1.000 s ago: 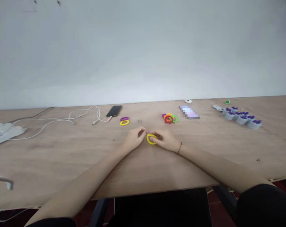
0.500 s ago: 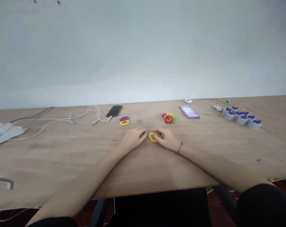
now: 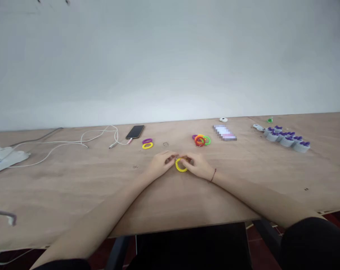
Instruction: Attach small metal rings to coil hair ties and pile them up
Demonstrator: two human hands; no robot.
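My left hand (image 3: 160, 164) and my right hand (image 3: 198, 165) meet at the middle of the wooden table (image 3: 74, 187), fingers pinched together on a yellow spiral coil band (image 3: 181, 167). The band hangs between the fingertips just above the tabletop. Something small and metallic may sit at the pinch, too small to make out. A thin red cord circles my right wrist.
Behind the hands lie a purple and yellow band pair (image 3: 147, 143), a small metal ring (image 3: 166, 144), a pile of coloured bands (image 3: 201, 140), a black phone (image 3: 135, 132) on a white cable (image 3: 74, 142), and grey cups with purple tops (image 3: 286, 138) at right.
The yellow band shifted slightly between my fingers, now hanging lower beneath the pinch. Both hands stayed in nearly the same spot.
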